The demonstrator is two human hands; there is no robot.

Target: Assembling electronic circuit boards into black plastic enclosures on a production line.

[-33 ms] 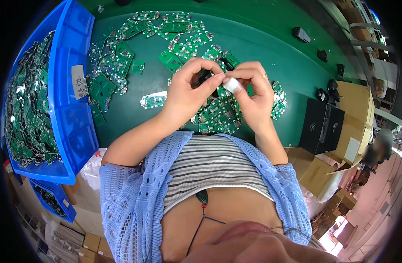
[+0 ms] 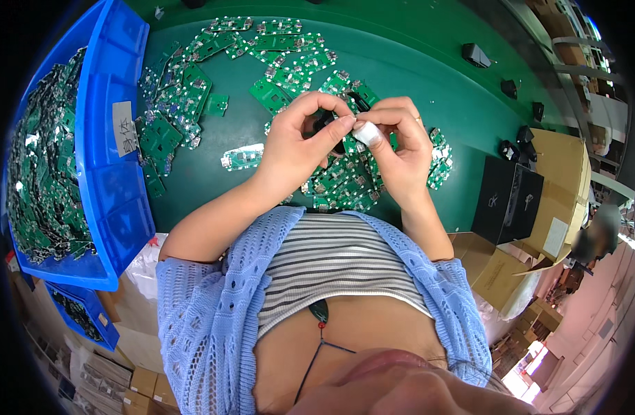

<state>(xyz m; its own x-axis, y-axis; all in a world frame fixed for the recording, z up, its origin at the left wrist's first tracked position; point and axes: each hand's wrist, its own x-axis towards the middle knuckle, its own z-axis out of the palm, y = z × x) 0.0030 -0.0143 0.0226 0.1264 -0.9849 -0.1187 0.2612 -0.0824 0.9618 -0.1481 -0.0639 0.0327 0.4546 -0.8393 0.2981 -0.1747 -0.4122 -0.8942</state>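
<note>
My left hand [image 2: 290, 142] and my right hand [image 2: 405, 145] meet over the green work surface, both closed, thumbs against fingertips. A small black part [image 2: 324, 122] shows between the fingers of my left hand and behind the joined fingertips. Its shape is mostly covered, so its kind cannot be made out. White wrapping [image 2: 367, 134] covers the tip of my right thumb. Beneath both hands lies a heap of green circuit boards [image 2: 342, 181]. One longer board [image 2: 243, 158] rests by itself beside my left wrist.
At the left stands a blue bin [image 2: 117, 187] packed with circuit boards. More loose boards [image 2: 186, 97] spread across the far left of the green table [image 2: 407, 66]. A black box [image 2: 508, 199] and an open cardboard carton [image 2: 563, 187] sit at the right. Small black fixtures [image 2: 476, 55] line the far edge.
</note>
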